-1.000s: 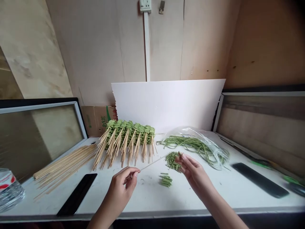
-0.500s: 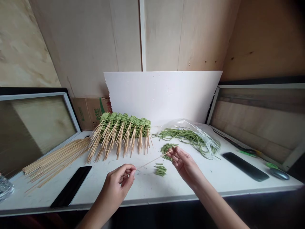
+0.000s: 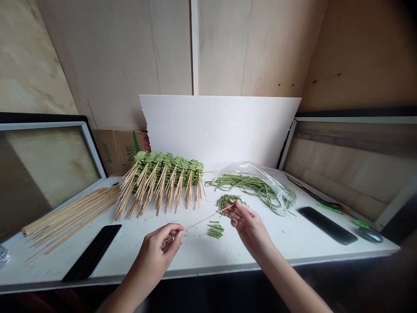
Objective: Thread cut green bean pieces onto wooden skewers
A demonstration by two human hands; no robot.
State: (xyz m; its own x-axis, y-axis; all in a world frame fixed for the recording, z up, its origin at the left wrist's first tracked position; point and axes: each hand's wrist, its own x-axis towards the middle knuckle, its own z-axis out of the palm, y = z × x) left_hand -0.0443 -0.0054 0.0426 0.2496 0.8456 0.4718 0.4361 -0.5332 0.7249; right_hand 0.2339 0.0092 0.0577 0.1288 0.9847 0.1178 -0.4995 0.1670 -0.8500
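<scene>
My left hand (image 3: 161, 250) pinches the near end of a thin bamboo skewer (image 3: 203, 221) that slants up to the right. Its far tip meets the fingers of my right hand (image 3: 248, 224), which are closed on a short green bean piece at the tip. Just behind that hand lies a pile of cut bean pieces (image 3: 224, 200). A smaller bunch of cut pieces (image 3: 215, 230) rests on the white table (image 3: 293, 241) under the skewer.
Finished bean skewers (image 3: 163, 180) are stacked at the back, bare skewers (image 3: 70, 217) fan out on the left. A plastic bag of long beans (image 3: 260, 189) lies right of centre. A black phone (image 3: 91, 252), a black bar (image 3: 327, 225) and a white board (image 3: 221, 130) are also here.
The view has tilted and shifted, so the whole table sits a little higher and leftward. My right hand came off the bean pile and now meets the skewer tip.
</scene>
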